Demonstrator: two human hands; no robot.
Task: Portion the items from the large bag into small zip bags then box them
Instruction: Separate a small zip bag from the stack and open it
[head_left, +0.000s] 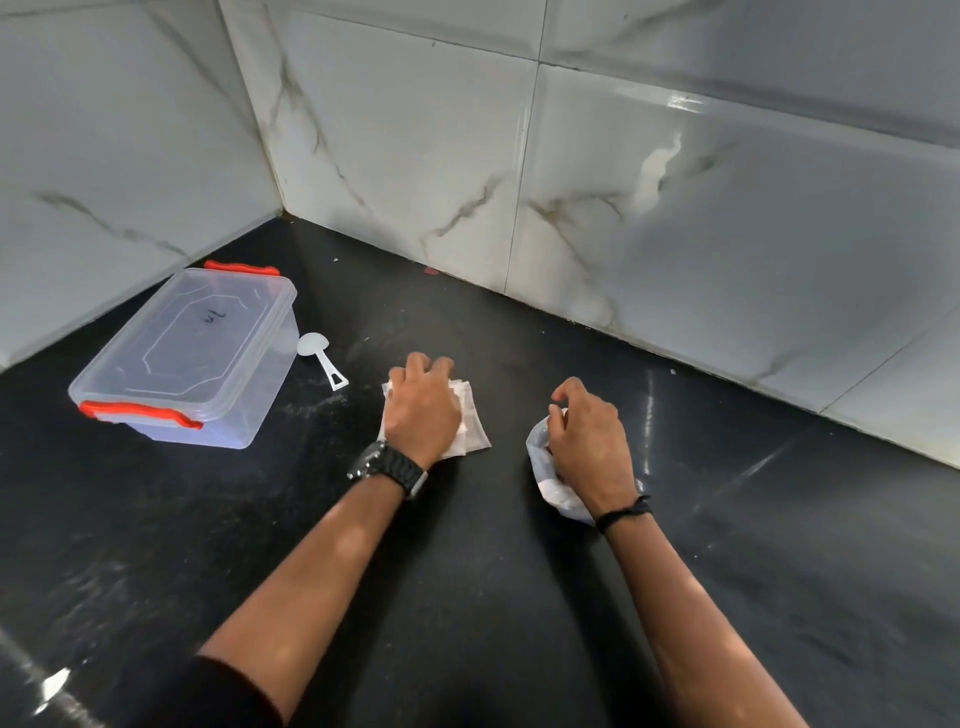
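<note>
- The black table (493, 597) is running into a corner at the upper left of the frame, where two marble-patterned tiled walls (649, 182) are meeting; the right-hand wall is closing off the table's far edge all the way down to the right side of the frame.
- A wide stretch of bare table is lying in the lower half of the frame, on either side of the two forearms.
- The left hand (423, 402), with a dark wristwatch (387, 465) on its wrist, is lying palm down on a stack of small zip bags (475, 421) near the centre of the frame, its fingers curling over the stack's far edge.
- The small zip bags are looking flat, pale and translucent, fanned slightly at the right.
- The right hand (589, 441), centre right, is gripping the large bag (550, 486), fingers curled into its crumpled clear plastic; something white is showing inside.
- A clear lidded box (187, 358) with red clips is sitting at the left, well apart from both hands, with a white scoop (322, 358) just beside it.
</note>
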